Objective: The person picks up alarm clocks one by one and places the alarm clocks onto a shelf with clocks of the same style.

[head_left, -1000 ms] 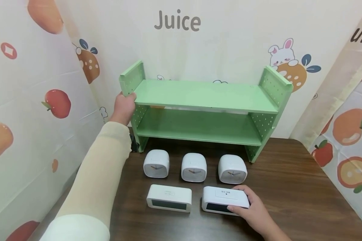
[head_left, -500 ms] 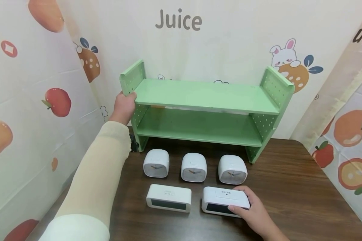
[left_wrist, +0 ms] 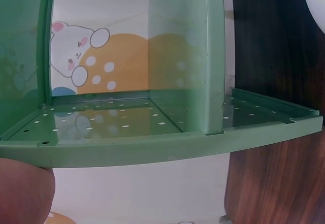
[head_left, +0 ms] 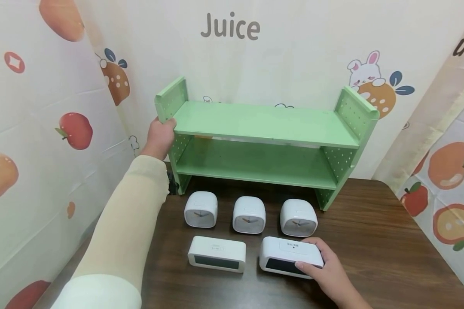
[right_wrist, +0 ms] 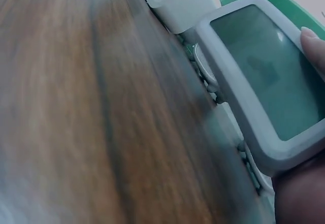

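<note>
At the upper left of the head view, my left hand (head_left: 160,137) grips the left side panel of a green two-tier shelf (head_left: 255,124); part of that hand shows beside the panel in the left wrist view. My right hand (head_left: 326,268) holds the right end of a white rectangular digital clock (head_left: 290,255), thumb at the front by its dark screen. In the right wrist view the held digital clock (right_wrist: 269,71) is tilted, its lower edge above the wood. A matching digital clock (head_left: 217,254) stands to its left.
Between shelf and digital clocks stand three rounded white alarm clocks in a row: left clock (head_left: 201,209), middle clock (head_left: 249,215), right clock (head_left: 298,217). All are on a dark wooden table (head_left: 386,240). A fruit-printed curtain (head_left: 294,51) hangs behind and at both sides.
The digital clock in my right hand has risen slightly and tipped a little, its front turning up. My left hand keeps its grip on the shelf. The head view has shifted slightly.
</note>
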`<state>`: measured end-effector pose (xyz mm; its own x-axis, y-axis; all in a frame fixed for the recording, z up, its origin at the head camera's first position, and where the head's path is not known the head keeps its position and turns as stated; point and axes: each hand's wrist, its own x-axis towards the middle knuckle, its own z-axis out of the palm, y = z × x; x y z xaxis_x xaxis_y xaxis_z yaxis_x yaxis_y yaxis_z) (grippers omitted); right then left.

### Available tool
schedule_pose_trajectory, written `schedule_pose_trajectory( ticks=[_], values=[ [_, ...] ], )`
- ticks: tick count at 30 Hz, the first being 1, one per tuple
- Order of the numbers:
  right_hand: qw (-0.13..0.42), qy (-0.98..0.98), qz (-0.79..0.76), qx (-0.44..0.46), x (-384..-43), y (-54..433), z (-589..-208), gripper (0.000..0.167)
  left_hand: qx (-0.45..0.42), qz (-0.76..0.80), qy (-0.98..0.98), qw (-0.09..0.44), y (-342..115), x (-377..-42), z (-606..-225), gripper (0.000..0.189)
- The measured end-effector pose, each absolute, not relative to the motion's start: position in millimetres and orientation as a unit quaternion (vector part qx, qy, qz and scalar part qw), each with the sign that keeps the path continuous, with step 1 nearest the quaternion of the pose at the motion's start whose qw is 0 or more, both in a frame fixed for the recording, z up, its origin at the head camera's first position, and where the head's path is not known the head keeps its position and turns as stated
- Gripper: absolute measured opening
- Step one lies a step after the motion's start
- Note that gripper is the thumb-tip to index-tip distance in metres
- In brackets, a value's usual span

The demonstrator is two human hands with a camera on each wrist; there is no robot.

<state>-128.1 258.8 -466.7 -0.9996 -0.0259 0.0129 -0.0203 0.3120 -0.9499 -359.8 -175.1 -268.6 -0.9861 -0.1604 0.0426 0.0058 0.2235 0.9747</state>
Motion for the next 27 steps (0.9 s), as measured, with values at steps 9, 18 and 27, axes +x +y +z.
schedule_pose_trajectory(
  ticks=[9,18,27],
  values=[
    [0.007,0.808,-0.589,0.002,-126.3,249.7,-455.8,0.05,0.046,-0.616,-0.783,0.071,-174.7,-361.0,-270.2,0.054],
    [0.024,0.8,-0.598,-0.029,-135.5,245.9,-430.5,0.044,0.049,-0.613,-0.786,0.068,-176.5,-361.4,-272.3,0.055],
    [0.035,0.765,-0.643,-0.036,-152.4,226.8,-396.6,0.045,0.048,-0.61,-0.788,0.069,-178.0,-363.7,-270.7,0.056]
  ],
)
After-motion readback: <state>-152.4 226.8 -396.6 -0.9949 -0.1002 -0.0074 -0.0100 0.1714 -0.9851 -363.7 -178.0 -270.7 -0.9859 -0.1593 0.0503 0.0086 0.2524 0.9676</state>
